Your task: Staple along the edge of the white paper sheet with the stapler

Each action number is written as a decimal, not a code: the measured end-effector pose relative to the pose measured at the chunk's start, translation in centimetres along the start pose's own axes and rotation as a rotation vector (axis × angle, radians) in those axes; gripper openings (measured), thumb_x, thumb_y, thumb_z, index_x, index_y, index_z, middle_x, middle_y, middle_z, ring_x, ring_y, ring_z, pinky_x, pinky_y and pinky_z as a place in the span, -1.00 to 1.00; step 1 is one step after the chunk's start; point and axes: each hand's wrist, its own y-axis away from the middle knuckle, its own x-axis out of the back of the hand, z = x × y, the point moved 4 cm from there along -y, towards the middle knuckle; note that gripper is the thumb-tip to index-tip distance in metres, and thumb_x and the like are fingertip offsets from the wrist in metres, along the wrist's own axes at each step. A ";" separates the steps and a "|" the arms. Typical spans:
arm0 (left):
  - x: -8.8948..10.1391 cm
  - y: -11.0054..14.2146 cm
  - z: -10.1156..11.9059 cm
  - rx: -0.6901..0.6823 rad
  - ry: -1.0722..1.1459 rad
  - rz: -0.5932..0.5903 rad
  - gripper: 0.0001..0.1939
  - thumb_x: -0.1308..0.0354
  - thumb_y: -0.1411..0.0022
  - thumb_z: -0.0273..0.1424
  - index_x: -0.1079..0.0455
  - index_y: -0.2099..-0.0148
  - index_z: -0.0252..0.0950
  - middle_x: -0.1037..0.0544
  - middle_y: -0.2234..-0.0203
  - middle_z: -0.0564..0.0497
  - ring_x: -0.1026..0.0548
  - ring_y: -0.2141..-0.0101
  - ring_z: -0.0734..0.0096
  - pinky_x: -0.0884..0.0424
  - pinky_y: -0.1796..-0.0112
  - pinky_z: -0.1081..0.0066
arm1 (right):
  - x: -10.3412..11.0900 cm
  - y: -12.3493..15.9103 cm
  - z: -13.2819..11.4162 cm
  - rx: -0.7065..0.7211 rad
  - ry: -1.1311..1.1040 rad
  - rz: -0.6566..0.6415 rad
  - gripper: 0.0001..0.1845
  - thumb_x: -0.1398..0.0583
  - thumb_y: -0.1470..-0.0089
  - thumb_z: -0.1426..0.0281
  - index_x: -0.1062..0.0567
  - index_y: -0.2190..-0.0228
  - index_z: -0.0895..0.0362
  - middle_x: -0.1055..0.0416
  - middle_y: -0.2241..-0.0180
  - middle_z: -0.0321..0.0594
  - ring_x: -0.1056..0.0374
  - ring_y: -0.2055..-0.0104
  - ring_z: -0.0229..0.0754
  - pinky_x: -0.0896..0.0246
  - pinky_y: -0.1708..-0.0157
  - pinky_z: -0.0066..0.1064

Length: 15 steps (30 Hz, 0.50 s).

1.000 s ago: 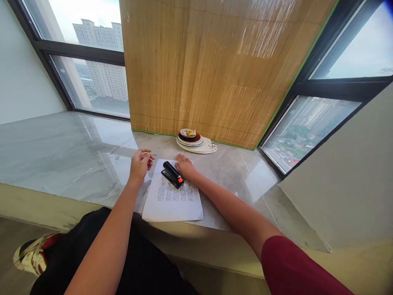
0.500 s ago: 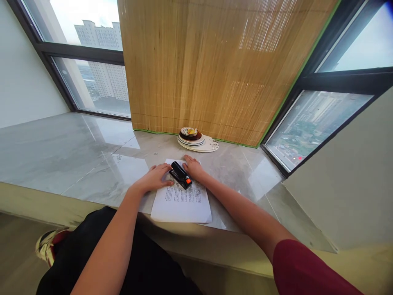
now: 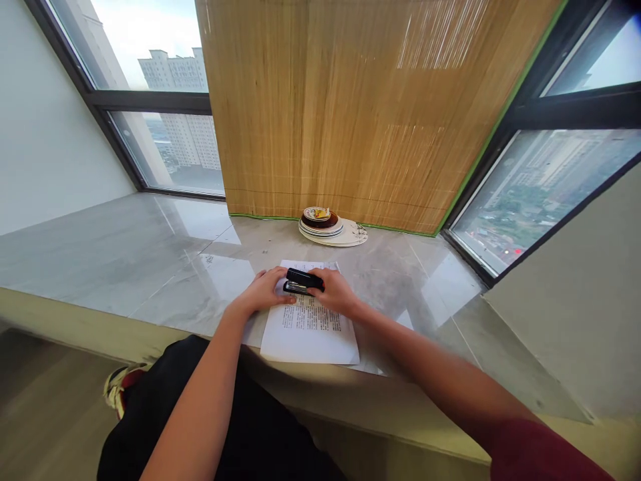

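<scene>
A black stapler [image 3: 303, 279] lies crosswise over the printed sheet of paper [image 3: 310, 341], its jaw towards the left. My right hand [image 3: 336, 290] is closed round the stapler's right end, fingers over the top and thumb at the near side. The orange patch is hidden under that hand. At the stapler's left end my left hand [image 3: 263, 290] rests on the paper's left edge, thumb and fingers spread apart; whether they touch the stapler I cannot tell. The paper lies flat, its near edge close to the ledge's front edge.
Behind the paper, a stack of plates [image 3: 320, 230] stands on the grey marble ledge [image 3: 165, 260], beside an oval white mat [image 3: 355, 234]. A bamboo blind [image 3: 320, 120] hangs behind it, with dark-framed windows on both sides. My legs are below the ledge.
My right hand has moved from the paper's far edge onto the stapler and taken hold of it. The stapler has turned from slanting to nearly crosswise. The left hand keeps its spread shape.
</scene>
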 end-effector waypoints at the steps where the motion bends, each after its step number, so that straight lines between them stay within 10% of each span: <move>1: 0.0 0.0 0.0 -0.001 0.004 0.003 -0.26 -0.47 -0.13 -0.05 -0.43 -0.29 -0.15 -0.48 -0.31 -0.15 -0.43 -0.30 -0.08 -0.24 -0.33 0.00 | 0.3 -0.3 0.5 -0.003 -0.014 0.012 -0.65 -0.34 -0.12 0.47 -0.62 0.02 0.11 -0.61 0.16 -0.12 -0.48 0.14 -0.05 -0.29 0.08 -0.31; 10: -0.1 -0.1 -0.1 0.026 0.053 0.031 -0.21 -0.48 -0.10 -0.05 -0.40 -0.30 -0.21 -0.50 -0.28 -0.21 -0.44 -0.28 -0.15 -0.22 -0.33 -0.05 | 1.5 -2.1 3.1 -0.009 -0.129 0.082 -0.63 -0.39 -0.10 0.35 -0.67 0.02 0.09 -0.64 0.15 -0.15 -0.47 0.15 -0.09 -0.32 0.07 -0.32; 15: 0.3 -0.3 0.0 0.014 0.110 0.048 -0.47 -0.39 -0.19 -0.19 -0.51 -0.18 -0.20 -0.59 -0.18 -0.13 -0.54 -0.17 -0.03 -0.39 -0.23 0.08 | 3.7 -1.0 4.3 -0.066 -0.161 0.270 -0.59 -0.13 -0.26 0.28 -0.58 0.55 0.14 -0.43 0.50 -0.22 -0.29 0.43 -0.21 -0.17 0.34 -0.37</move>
